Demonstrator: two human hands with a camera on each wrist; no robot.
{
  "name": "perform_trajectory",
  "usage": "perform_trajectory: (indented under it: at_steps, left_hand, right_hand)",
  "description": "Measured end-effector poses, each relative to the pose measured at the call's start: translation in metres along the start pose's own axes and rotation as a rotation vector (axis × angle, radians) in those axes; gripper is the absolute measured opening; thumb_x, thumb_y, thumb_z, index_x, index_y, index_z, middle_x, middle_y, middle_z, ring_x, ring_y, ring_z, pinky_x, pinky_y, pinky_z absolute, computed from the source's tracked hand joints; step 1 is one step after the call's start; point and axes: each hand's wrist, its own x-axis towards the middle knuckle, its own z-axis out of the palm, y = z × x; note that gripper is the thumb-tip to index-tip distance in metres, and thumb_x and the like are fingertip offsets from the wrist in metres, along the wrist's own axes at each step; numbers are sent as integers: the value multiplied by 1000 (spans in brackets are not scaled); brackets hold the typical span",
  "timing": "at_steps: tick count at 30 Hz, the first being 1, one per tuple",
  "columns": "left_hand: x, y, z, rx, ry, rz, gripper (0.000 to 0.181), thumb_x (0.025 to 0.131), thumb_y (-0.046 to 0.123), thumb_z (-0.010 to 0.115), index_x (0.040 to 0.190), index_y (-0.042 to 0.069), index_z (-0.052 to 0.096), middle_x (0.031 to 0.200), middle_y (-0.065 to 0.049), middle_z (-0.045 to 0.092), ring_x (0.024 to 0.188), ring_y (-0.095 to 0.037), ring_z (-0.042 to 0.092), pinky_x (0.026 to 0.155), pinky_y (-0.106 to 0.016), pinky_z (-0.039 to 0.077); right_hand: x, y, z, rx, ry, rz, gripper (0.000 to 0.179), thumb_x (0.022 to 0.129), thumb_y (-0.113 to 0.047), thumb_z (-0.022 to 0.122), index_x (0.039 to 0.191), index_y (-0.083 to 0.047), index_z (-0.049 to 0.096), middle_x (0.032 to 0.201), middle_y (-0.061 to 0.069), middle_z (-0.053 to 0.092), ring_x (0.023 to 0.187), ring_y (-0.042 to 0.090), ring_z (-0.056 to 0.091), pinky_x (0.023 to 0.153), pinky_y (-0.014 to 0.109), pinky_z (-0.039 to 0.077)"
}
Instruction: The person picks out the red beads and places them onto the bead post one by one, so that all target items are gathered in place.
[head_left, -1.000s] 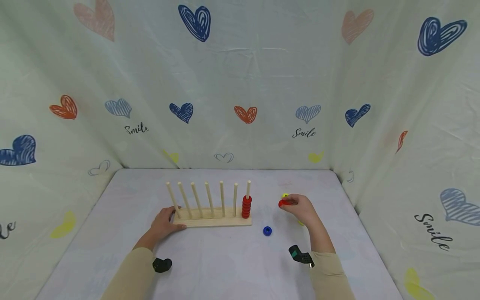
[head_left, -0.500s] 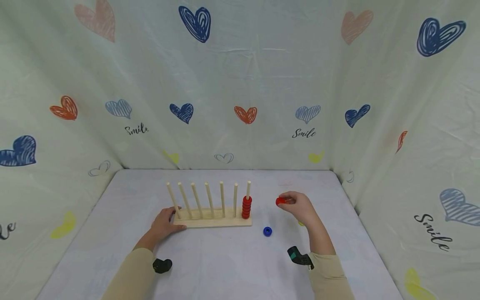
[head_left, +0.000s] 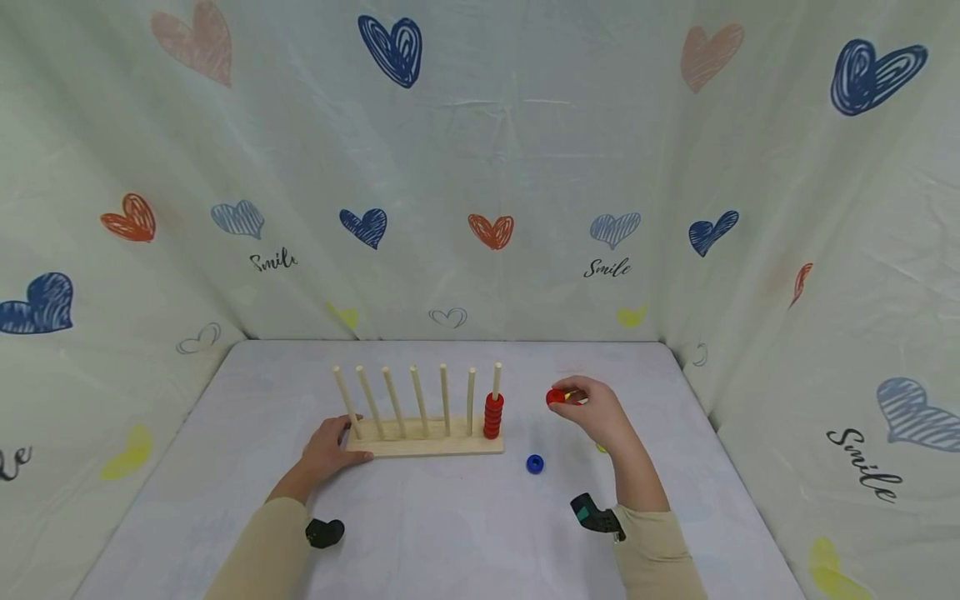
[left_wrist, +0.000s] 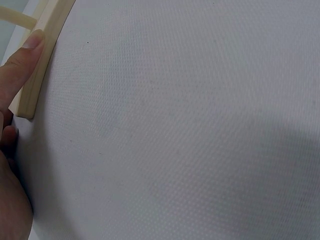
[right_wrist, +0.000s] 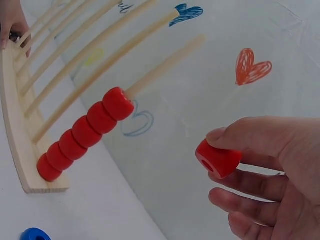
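A wooden bead rack [head_left: 435, 447] with a row of upright pegs stands on the table. My left hand [head_left: 325, 451] grips its left end, thumb along the front edge and fingers behind; the left wrist view shows the thumb on the base [left_wrist: 37, 75]. On the rightmost peg sits a stack of several red beads [right_wrist: 85, 132], and the other pegs are bare. To the right of the rack, my right hand [head_left: 602, 414] pinches a red bead [right_wrist: 218, 159] between thumb and fingers, raised and tilted, its hole showing. Bead and stack are apart.
A blue bead [head_left: 535, 464] lies on the table in front of the rack's right end. Part of a yellow bead [head_left: 602, 448] shows beside the right wrist. Bits of yellow and red show between the right fingers. A heart-print curtain [head_left: 450, 167] surrounds the table.
My right hand has moved slightly left and away from me, raising the red bead towards the rack. The left hand and the rack stay where they were.
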Motion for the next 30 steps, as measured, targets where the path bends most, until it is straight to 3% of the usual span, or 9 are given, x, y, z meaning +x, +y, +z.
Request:
perform_trajectory:
  at_steps: [7,13,30]
  left_hand:
    - [1,-2,0,-4,0,17,77,75,27,85,133,-7,48,124,-27,51,112,-40,48,95,-57,40]
    - [3,-6,2,-29,-16,8,79,74,29,86,134,-6,48,131,-29,47,120,-44,44,100,-58,36]
    - [5,-8,2,-19,-18,6,80,75,33,85,135,-4,48,132,-29,47,121,-43,44,101,-59,36]
  right_hand:
    - [-1,-8,4,35,16,-16,31,85,-13,77,113,-5,67,100,8,64,94,26,57,75,34,52]
    - [-2,-15,9,30,39,-39,30,81,-14,81,106,-6,67,94,6,63,91,25,57,70,32,50]
    - [2,-32,19,32,47,-85,29,79,-15,83,102,-7,67,91,3,64,90,21,57,76,34,48]
